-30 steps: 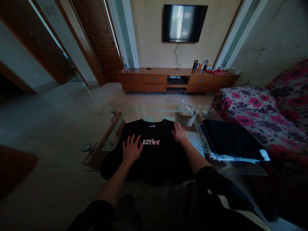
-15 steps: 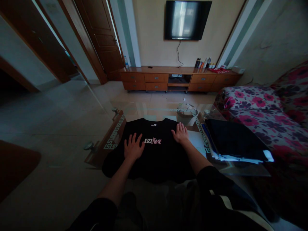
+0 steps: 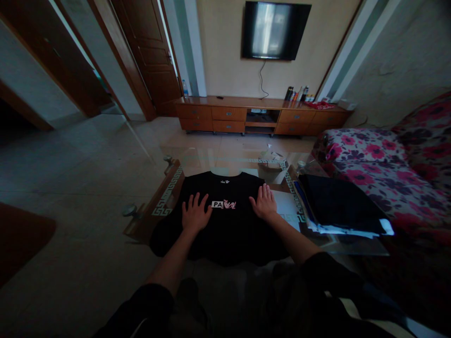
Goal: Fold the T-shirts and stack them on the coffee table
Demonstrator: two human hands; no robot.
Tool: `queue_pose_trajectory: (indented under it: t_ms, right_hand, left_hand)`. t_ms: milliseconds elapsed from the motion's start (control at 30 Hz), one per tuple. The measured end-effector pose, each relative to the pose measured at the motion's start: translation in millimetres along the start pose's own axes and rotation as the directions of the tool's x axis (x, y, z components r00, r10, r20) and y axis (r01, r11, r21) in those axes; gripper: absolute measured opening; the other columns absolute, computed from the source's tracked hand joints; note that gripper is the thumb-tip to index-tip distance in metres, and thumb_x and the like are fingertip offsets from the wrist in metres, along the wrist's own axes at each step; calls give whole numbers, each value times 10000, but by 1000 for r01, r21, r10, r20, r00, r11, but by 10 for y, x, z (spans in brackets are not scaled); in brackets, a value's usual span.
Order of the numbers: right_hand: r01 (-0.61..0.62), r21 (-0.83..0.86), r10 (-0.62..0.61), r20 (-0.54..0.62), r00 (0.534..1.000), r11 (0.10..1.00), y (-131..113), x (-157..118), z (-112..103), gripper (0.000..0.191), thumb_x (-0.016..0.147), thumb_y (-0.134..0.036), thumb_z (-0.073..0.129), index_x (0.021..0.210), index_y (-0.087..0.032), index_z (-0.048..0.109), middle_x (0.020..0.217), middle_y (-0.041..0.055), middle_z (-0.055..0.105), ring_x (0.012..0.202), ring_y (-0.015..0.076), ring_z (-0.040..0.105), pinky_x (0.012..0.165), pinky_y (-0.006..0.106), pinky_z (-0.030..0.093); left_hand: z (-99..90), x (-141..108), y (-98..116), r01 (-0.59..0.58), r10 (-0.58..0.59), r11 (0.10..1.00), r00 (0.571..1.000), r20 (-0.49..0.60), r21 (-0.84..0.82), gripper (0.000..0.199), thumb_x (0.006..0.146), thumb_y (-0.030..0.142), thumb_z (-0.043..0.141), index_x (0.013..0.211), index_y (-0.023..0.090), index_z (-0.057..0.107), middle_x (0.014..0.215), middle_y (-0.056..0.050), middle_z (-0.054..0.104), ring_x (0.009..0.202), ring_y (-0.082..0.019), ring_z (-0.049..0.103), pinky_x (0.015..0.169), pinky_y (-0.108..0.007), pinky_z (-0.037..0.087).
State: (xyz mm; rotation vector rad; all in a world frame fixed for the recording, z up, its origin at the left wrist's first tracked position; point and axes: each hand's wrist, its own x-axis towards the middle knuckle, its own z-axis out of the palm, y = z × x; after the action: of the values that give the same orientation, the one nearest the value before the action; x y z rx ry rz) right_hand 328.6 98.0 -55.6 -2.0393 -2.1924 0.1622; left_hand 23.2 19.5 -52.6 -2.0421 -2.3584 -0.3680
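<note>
A black T-shirt [image 3: 229, 230] with a small chest print lies spread on the glass table [image 3: 197, 157], its neckline toward the far side. My left hand [image 3: 196, 212] rests flat on the shirt, left of the print, fingers spread and holding nothing. On the right part of the shirt, near its edge, lies my right hand [image 3: 264, 202], also flat, with its fingers stretched out and nothing held. The shirt's near edge hangs in shadow by the table's front.
A stack of folded dark and white clothes [image 3: 341, 204] sits on the table's right side. Farther right stands a floral sofa [image 3: 373, 155]. Beyond the table are a waste bin [image 3: 271, 169], a low wooden cabinet [image 3: 229, 114] and a wall-mounted television [image 3: 276, 30].
My right hand has slid slightly nearer to me along the shirt's right side. My left hand has hardly moved, and the view has shifted a little.
</note>
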Motion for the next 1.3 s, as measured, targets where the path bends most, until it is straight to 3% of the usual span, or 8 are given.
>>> queue_pose_trajectory:
  t_ms: [200, 400, 533, 633, 767, 967, 1133, 1300]
  right_hand:
    - [91, 37, -92, 32, 995, 995, 11, -225, 88, 829, 1024, -626, 256, 1634, -69, 194, 1714, 144, 66, 1590, 258, 9, 1275, 421, 3]
    - [70, 20, -71, 54, 996, 997, 265, -29, 90, 849, 1019, -649, 247, 1646, -84, 156, 1720, 121, 33, 1589, 241, -21, 1273, 404, 3]
    - [20, 14, -21, 52, 998, 1000, 520, 141, 41, 849, 1019, -651, 250, 1648, -90, 152, 1719, 127, 32, 1589, 248, -7, 1272, 422, 11]
    - [-16, 14, 16, 45, 999, 1000, 655, 164, -1, 824, 1028, -634, 235, 1646, -92, 170, 1717, 131, 53, 1589, 255, 12, 1273, 440, 20]
    - [88, 10, -89, 78, 993, 996, 834, 2, -86, 787, 1036, -614, 209, 1639, -109, 224, 1715, 116, 79, 1586, 260, 77, 1277, 441, 93]
    - [343, 13, -343, 84, 936, 939, 1155, -320, -153, 885, 986, -713, 268, 1649, -133, 193, 1714, 94, 69, 1584, 262, 80, 1285, 440, 139]
    - [283, 10, -283, 91, 955, 959, 1119, -355, -146, 937, 974, -735, 247, 1653, -100, 132, 1716, 99, 26, 1587, 250, 26, 1290, 405, 103]
    - [110, -54, -106, 68, 992, 992, 966, -394, -141, 924, 978, -731, 225, 1654, -107, 139, 1718, 104, 9, 1589, 263, 1, 1284, 437, 0]
  left_hand:
    - [51, 9, -37, -12, 12, 1000, 1000, -2, -20, 621, 990, 521, 388, 1582, 333, 386, 1679, -67, 298, 1563, -356, 167, 1236, -636, 93]
    - [123, 141, 115, -13, 19, 993, 998, 52, -121, 649, 964, 518, 465, 1572, 297, 411, 1684, -96, 278, 1568, -382, 139, 1231, -655, 83]
    - [93, 319, 221, -28, 87, 919, 987, 133, -392, 576, 982, 375, 450, 1549, 277, 436, 1619, -78, 417, 1538, -295, 289, 1248, -579, 183]
    - [32, 372, 158, -96, 146, 862, 987, 63, -498, 516, 1001, 299, 385, 1501, 234, 497, 1537, -80, 527, 1465, -220, 428, 1228, -447, 310]
    - [-14, 258, -61, -234, 250, 939, 968, 33, -253, 487, 1021, 361, 388, 1452, 208, 553, 1571, -86, 488, 1515, -260, 341, 1250, -473, 251]
    - [99, -47, -226, -212, 210, 977, 973, 91, 5, 654, 1030, 492, 333, 1593, 160, 357, 1673, -133, 287, 1562, -295, 217, 1260, -494, 177]
    - [222, -52, -251, -251, 252, 966, 968, 5, -63, 683, 1001, 529, 395, 1588, 181, 370, 1674, -120, 291, 1570, -270, 198, 1278, -477, 109]
    - [207, 146, -442, -196, 230, 905, 972, 45, -377, 553, 1015, 427, 332, 1461, 174, 538, 1583, -116, 468, 1526, -247, 322, 1264, -486, 185]
